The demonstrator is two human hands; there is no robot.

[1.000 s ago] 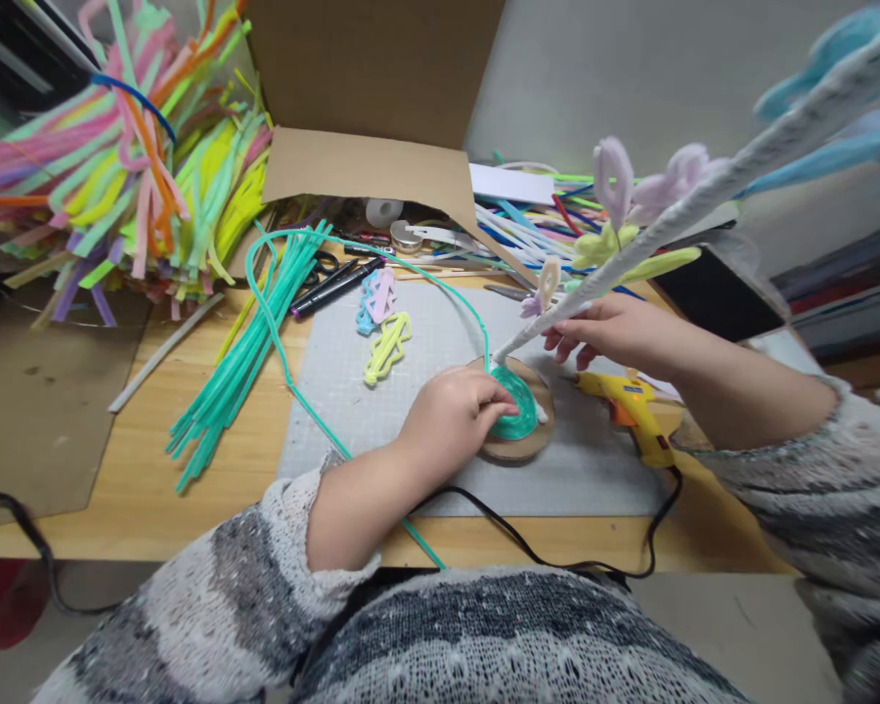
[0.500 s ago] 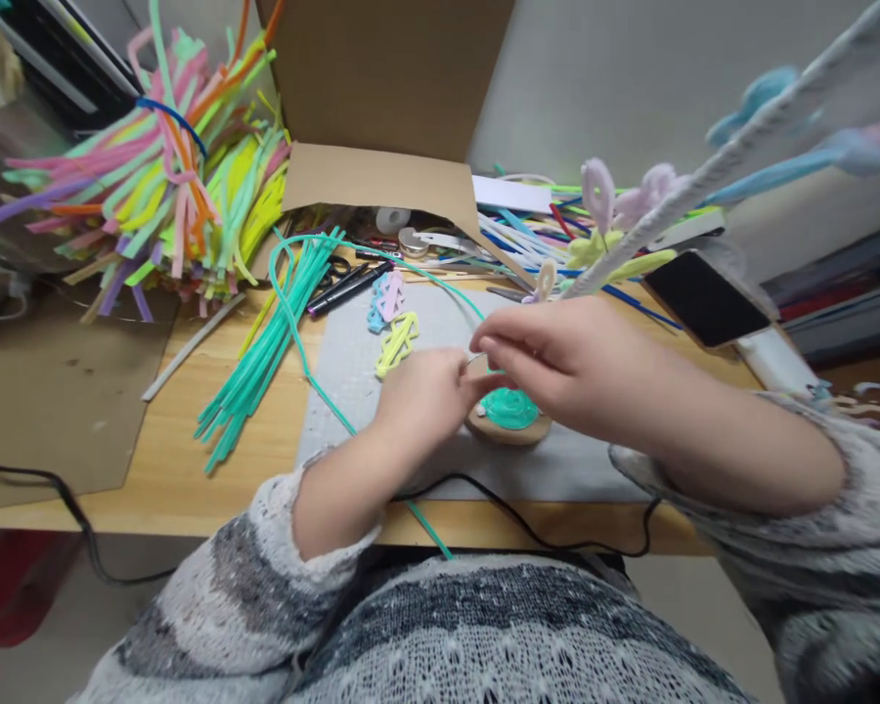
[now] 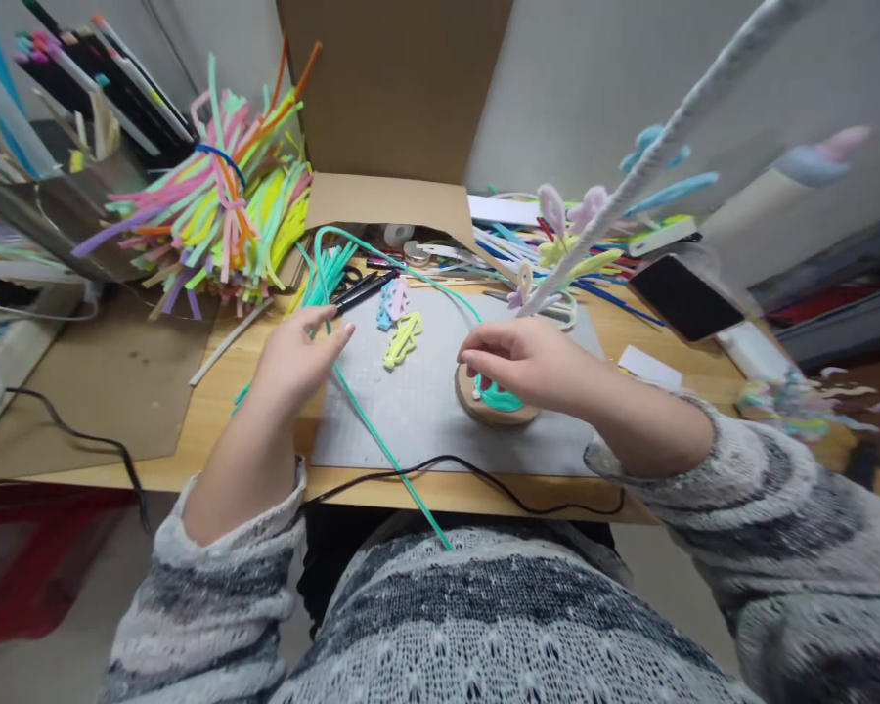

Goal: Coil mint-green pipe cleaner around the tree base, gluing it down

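A round wooden disc (image 3: 490,413) with a coiled green piece (image 3: 500,397) on top lies on the grey mat (image 3: 425,430). Over it is my right hand (image 3: 532,364), fingers curled together around the green stem by the disc; the fingertips partly hide the hold. My left hand (image 3: 293,357) is raised at the mat's left edge, thumb and fingers apart, near the bundle of green pipe cleaners (image 3: 328,274). One long green strand (image 3: 371,425) loops from above the mat, passes beside my left fingers and runs down to my sweater.
Yellow (image 3: 403,339) and pink-blue (image 3: 393,300) twisted shapes lie on the mat. Behind are black pens (image 3: 365,293), scissors and a cardboard box (image 3: 388,200). A phone (image 3: 685,296) is at the right; a white fuzzy stem (image 3: 631,186) slants overhead. A black cable crosses the front edge.
My left hand has let go at the disc and moved left to the green bundle, its fingers now spread. My right hand stays over the disc. The head view has shifted.
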